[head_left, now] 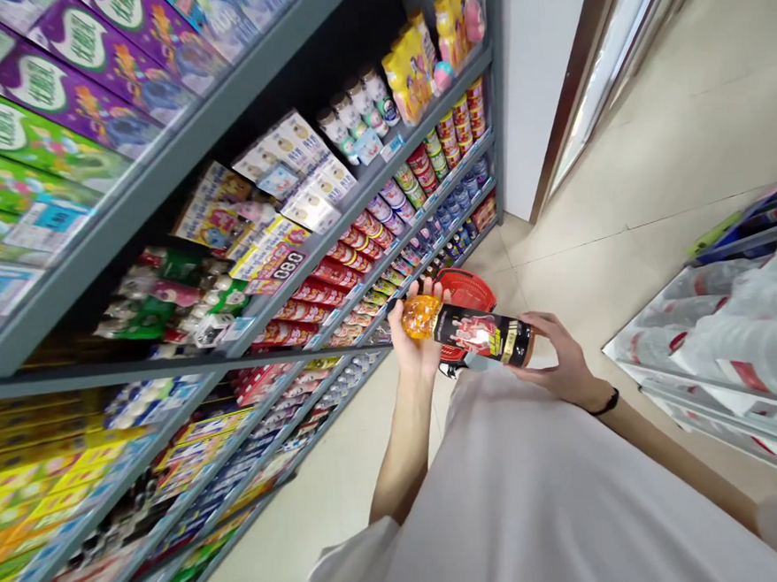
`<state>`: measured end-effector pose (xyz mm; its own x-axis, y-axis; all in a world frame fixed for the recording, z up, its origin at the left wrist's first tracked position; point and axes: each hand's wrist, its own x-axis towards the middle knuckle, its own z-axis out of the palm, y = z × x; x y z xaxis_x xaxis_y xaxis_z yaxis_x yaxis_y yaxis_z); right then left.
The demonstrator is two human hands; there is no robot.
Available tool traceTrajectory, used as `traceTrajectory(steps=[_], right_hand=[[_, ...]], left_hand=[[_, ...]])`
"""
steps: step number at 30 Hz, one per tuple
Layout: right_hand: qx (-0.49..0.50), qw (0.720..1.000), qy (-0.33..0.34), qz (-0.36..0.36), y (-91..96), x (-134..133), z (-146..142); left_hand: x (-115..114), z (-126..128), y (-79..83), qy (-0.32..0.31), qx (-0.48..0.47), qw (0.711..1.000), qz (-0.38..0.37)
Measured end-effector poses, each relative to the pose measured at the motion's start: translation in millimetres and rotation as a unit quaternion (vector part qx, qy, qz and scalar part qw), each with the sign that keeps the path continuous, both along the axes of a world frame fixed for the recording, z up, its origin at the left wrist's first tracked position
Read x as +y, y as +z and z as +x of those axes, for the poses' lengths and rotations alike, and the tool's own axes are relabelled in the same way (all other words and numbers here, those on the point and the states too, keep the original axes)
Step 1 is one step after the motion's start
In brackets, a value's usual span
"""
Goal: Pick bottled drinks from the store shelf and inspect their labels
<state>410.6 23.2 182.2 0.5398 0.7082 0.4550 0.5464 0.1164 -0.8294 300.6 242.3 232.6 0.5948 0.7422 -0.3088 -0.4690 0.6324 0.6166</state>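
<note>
A drink bottle [481, 333] lies sideways in front of my body, its amber liquid showing at the neck end and a black label with red and yellow print around its middle. Its dark cap end points left. My left hand [418, 353] supports the neck from below, fingertips showing on the far side. At the other end, my right hand [566, 363], with a black band at its wrist, grips the base between thumb and fingers. Below and behind the bottle is a red shopping basket [465, 287], partly hidden by the bottle and my left hand.
Tall grey shelving [170, 120] filled with packaged drinks and snacks runs along the left. Plastic-wrapped bottle packs [751, 337] sit on a white rack at the right, beside a blue crate [749, 221]. A white panel [538, 59] stands past the shelf end. Pale tiled floor [676, 129] lies between.
</note>
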Motion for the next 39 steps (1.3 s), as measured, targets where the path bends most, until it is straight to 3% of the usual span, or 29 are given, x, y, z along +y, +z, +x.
traceTrajectory(steps=[3, 8, 11, 13, 15, 17, 19, 21, 23, 26, 30, 34, 37, 39], right_hand=[[-0.12, 0.992, 0.017, 0.022, 6.1, -3, 6], [-0.315, 0.948, 0.05, 0.006, 3.7, -13, 12], [-0.22, 0.974, 0.053, -0.001, -7.4, -11, 7], [-0.086, 0.995, 0.056, 0.01, -14.6, -6, 2], [0.064, 0.996, 0.062, 0.019, -17.7, -2, -3], [0.223, 0.969, 0.102, 0.004, -16.0, 2, -7], [0.366, 0.918, 0.148, -0.028, -11.6, 4, -9], [0.443, 0.881, 0.157, -0.049, -7.9, 5, -11], [0.448, 0.883, 0.132, -0.049, -6.5, 5, -11], [0.386, 0.914, 0.123, -0.03, -7.3, 2, -11], [0.207, 0.971, 0.111, -0.041, -6.7, -3, -8], [0.086, 0.992, 0.085, -0.032, -5.9, -4, -7], [0.175, 0.98, 0.095, -0.03, -8.8, -2, -9], [0.321, 0.938, 0.129, -0.029, -11.9, 1, -9]], left_hand=[[0, -2, -0.2, 0.009, 0.01, 1.0, -0.001], [1, -4, 0.5, 0.011, 0.011, 1.0, -0.021], [2, -2, 0.9, 0.035, -0.008, 0.999, -0.038], [1, 0, 0.4, 0.057, -0.013, 0.997, -0.048], [0, 2, -0.7, 0.073, -0.011, 0.996, -0.054], [-1, 2, -2.0, 0.08, -0.003, 0.996, -0.048], [-2, 2, -2.9, 0.077, 0.009, 0.996, -0.033], [-2, 1, -3.2, 0.066, 0.021, 0.997, -0.016], [-2, 1, -3.0, 0.049, 0.027, 0.998, -0.002], [0, 0, -2.2, 0.029, 0.034, 0.999, 0.014], [4, 0, -1.3, 0.031, 0.05, 0.998, 0.004], [5, 1, -1.5, 0.039, 0.055, 0.998, -0.019], [6, 2, -1.1, 0.051, 0.06, 0.996, -0.029], [6, 3, -0.6, 0.058, 0.059, 0.996, -0.026]])
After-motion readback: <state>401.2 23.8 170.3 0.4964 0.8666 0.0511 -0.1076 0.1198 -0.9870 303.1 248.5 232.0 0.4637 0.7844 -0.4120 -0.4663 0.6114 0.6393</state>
